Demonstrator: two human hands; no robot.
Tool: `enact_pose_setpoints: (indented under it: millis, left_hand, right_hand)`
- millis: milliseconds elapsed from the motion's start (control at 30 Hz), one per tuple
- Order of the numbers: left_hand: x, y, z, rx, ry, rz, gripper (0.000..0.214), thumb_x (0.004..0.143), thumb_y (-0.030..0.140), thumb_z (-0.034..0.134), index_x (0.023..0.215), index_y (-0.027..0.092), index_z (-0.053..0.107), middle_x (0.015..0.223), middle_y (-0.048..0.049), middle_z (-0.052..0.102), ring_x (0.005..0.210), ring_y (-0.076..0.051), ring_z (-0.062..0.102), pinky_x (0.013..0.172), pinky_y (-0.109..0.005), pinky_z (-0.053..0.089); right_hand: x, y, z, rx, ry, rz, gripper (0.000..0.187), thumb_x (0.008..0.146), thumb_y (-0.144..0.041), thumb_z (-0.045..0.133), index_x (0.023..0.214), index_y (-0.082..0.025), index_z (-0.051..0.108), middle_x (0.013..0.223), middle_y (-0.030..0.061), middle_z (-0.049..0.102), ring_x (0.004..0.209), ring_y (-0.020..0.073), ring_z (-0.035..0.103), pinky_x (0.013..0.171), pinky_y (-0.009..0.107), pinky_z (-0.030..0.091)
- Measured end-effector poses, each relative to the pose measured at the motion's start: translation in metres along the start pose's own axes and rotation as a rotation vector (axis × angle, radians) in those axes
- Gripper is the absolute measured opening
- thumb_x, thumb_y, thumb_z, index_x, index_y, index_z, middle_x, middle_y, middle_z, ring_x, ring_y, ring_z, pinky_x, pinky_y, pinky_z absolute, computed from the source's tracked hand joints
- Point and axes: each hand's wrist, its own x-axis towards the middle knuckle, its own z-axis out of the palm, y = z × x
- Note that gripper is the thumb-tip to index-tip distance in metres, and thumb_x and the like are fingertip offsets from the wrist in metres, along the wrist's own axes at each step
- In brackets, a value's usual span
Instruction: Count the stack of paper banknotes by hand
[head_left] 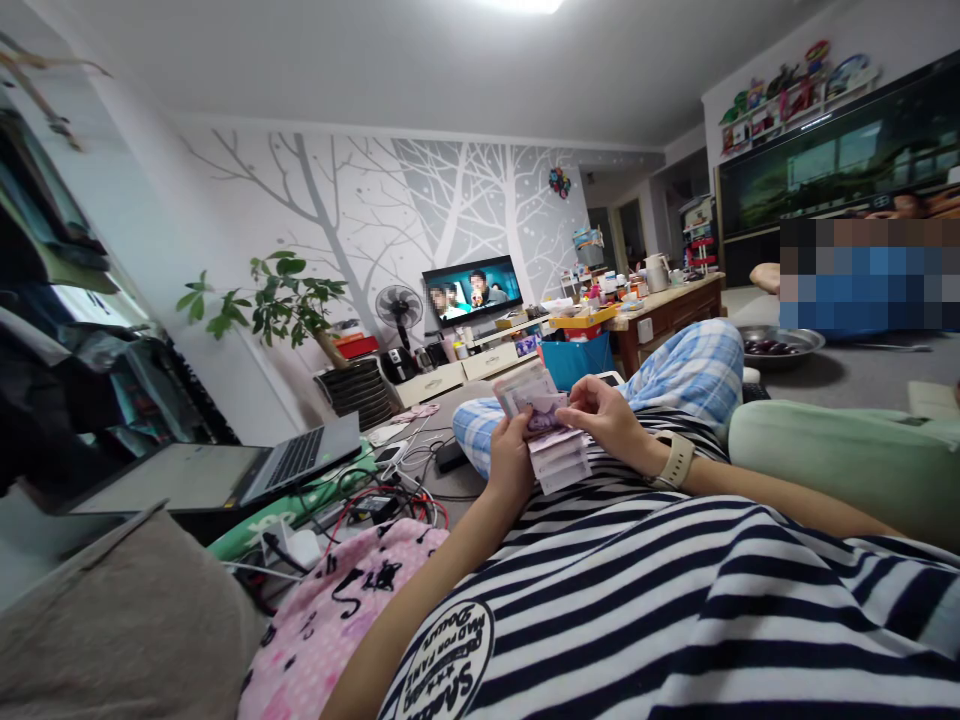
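A fanned bundle of pinkish-purple banknotes (pixel 559 462) is held in front of my striped shirt, above my lap. My left hand (pixel 513 448) grips the bundle at its left side, thumb on top. The fingers of my right hand (pixel 604 415) are pinched at the upper right edge of the notes, touching one of them. A pale watch (pixel 679 458) is on my right wrist. Some notes stick up above the left thumb, and others hang down below it. The left fingers behind the bundle are hidden.
An open laptop (pixel 300 455) lies to the left, beside tangled cables (pixel 405 490) and a pink cloth (pixel 352 600). A metal bowl of dark fruit (pixel 806 345) stands at the right, near another person in blue. A light green cushion (pixel 832 450) lies by my right arm.
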Motion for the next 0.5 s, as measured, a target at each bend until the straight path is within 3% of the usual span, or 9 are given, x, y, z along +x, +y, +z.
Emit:
enact_pose_setpoints:
  millis: [133,300,500]
  left_hand:
    - [0.001,-0.002,0.0,0.011,-0.062,0.016,0.025,0.063,0.029,0.075,0.082,0.014,0.07,0.073,-0.0043,0.073,0.082,-0.024,0.069,0.078,-0.034,0.051]
    - [0.005,-0.005,-0.003,-0.002,-0.099,-0.013,0.032,0.063,0.031,0.077,0.088,0.014,0.071,0.078,-0.0055,0.073,0.087,-0.026,0.069,0.081,-0.035,0.051]
    - [0.01,-0.007,-0.011,0.1,-0.045,0.014,0.028,0.074,0.043,0.069,0.078,0.015,0.069,0.076,-0.005,0.072,0.083,-0.023,0.067,0.075,-0.031,0.051]
  right_hand:
    - [0.002,0.002,-0.001,-0.046,0.013,-0.021,0.033,0.083,-0.049,0.063,0.071,-0.018,0.055,0.063,-0.0016,0.054,0.059,0.0127,0.047,0.058,0.027,0.037]
    - [0.004,-0.001,-0.002,-0.112,0.01,-0.022,0.035,0.082,-0.049,0.062,0.065,-0.018,0.056,0.059,-0.0014,0.054,0.057,0.0127,0.045,0.057,0.027,0.036]
    - [0.003,-0.002,-0.002,-0.099,0.006,-0.065,0.033,0.082,-0.047,0.062,0.067,-0.019,0.056,0.06,-0.0013,0.053,0.058,0.013,0.045,0.056,0.027,0.037]
